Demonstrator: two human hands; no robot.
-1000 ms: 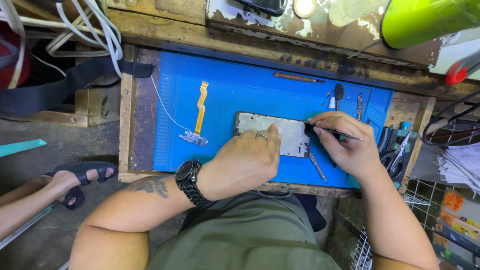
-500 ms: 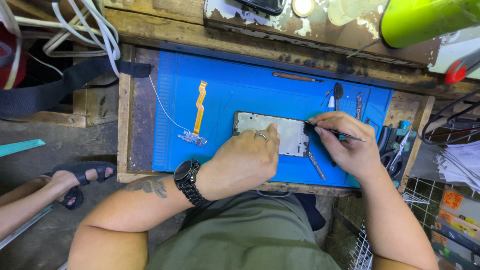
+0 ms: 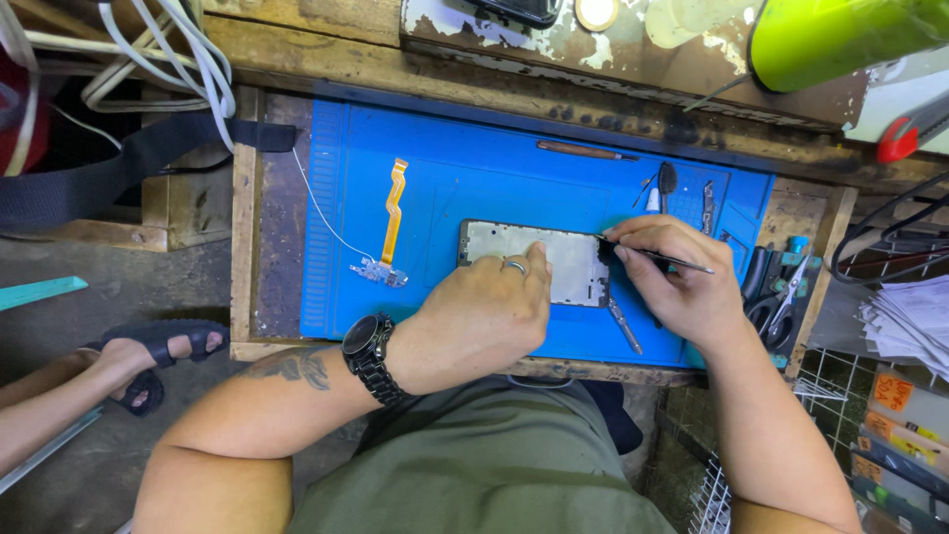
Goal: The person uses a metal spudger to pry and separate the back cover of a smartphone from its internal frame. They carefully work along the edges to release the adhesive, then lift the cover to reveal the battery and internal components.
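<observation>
Grey rectangular phone frame point(image 3: 554, 259) lies mid-frame on the blue silicone mat point(image 3: 465, 178), pinned flat by the left hand point(image 3: 484, 316). Right hand point(image 3: 672, 282) pinches thin metal tweezers point(image 3: 672, 261) at its right edge; prying there seemingly needs a steady, shallow angle.

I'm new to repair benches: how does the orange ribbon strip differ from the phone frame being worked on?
The orange ribbon strip is thin, kinked and untouched; the phone frame is a wide grey rectangle, pressed by the left hand while the right hand works its edge. Both lie flat on the blue mat.
</observation>
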